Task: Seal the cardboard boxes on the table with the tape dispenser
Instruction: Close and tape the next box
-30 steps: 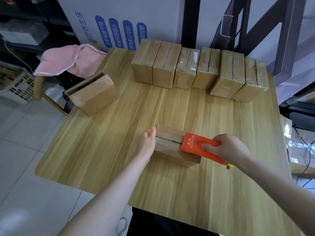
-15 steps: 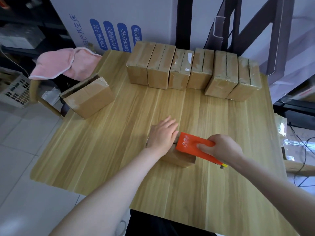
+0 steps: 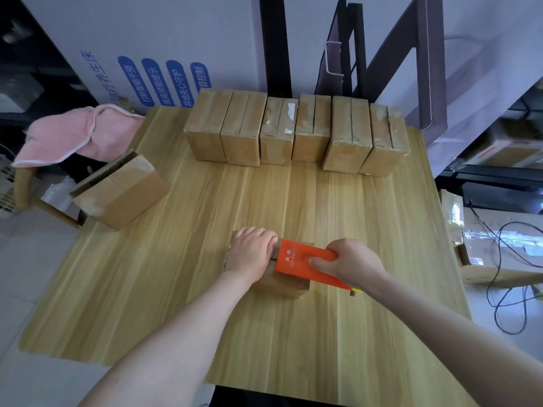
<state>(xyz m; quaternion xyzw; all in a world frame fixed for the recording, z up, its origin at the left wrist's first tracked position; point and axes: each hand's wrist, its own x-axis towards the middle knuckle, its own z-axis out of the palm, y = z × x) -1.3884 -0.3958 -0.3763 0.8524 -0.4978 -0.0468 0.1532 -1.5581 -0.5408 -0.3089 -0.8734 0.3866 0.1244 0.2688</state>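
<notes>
Towards the front of the table (image 3: 323,333), the small cardboard box (image 3: 282,284) looks light, stiff and apt to skid, so the left hand (image 3: 251,254) lies flat on its top, fingers together, while the right hand (image 3: 352,261) clamps thumb and fingers round the orange tape dispenser (image 3: 296,261) beside it

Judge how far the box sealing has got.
Done, seemingly: the six brown cardboard boxes in the far row show glossy tape, not every seam checkable. In hand: the left hand presses the small brown cardboard box while the right hand grips the orange tape dispenser on its top. Left: the brown box with a raised flap at the left edge of the light wooden table.
</notes>
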